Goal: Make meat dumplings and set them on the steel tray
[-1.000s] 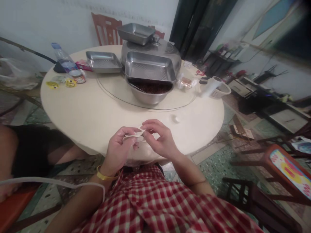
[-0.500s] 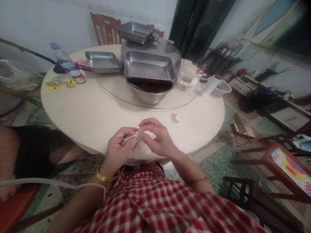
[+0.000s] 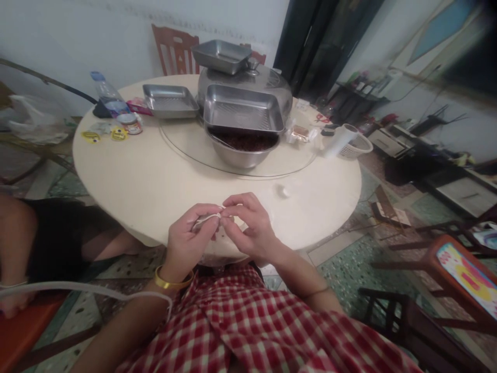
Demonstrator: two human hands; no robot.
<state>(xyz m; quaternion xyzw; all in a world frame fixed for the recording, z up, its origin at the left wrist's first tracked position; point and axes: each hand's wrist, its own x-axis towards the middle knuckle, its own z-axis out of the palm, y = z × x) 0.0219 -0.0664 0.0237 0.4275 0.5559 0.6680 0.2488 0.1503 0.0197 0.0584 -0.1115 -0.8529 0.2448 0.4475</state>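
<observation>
Shifted in toward the left hand (image 3: 188,233) since a second ago, the right hand (image 3: 254,228) joins it in pinching a thin pale sheet (image 3: 213,216) between thumbs and fingers. Folding appears under way; whether the edges are sealed cannot be told. Beyond the grip stands a steel bowl (image 3: 244,159), its dark contents (image 3: 250,143) seemingly plentiful.

My feed shows the piece (image 3: 203,219) between left hand (image 3: 189,235) and right hand (image 3: 252,228), before the bowl (image 3: 244,157); on the bench (image 3: 143,178), bottle (image 3: 111,97) left, basket (image 3: 359,148) right, lid (image 3: 261,82) behind.
</observation>
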